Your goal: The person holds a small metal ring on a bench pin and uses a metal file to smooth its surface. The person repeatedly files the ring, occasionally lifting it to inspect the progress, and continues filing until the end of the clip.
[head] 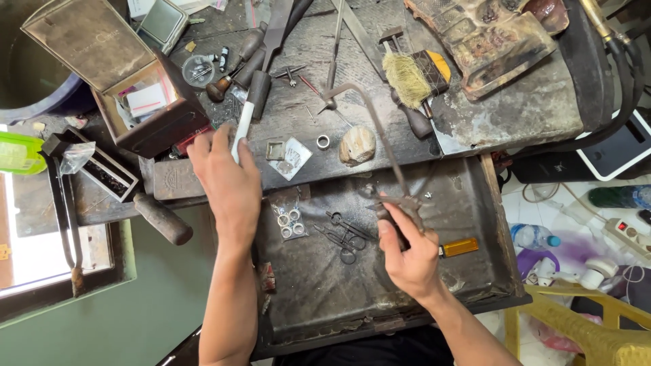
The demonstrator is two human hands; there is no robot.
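Note:
My right hand [407, 247] grips the dark handle of a jeweller's saw frame [369, 118], whose thin metal bow arcs up over the bench toward a clamp end. My left hand [227, 176] rests at the bench's front edge and closes around the end of a white-handled tool [243, 129]. A small silver ring [323, 141] lies on the bench beside a rounded stone-like lump [357, 145]. A square metal frame piece [275, 150] sits on a scrap of paper between my hands.
An open metal drawer [475, 271] under the bench holds small scissors [346, 234], a bag of rings [288, 220] and an orange lighter [460, 247]. An open brown box [135, 88], files, a brush [410, 78] and a torch hose [627, 74] crowd the bench.

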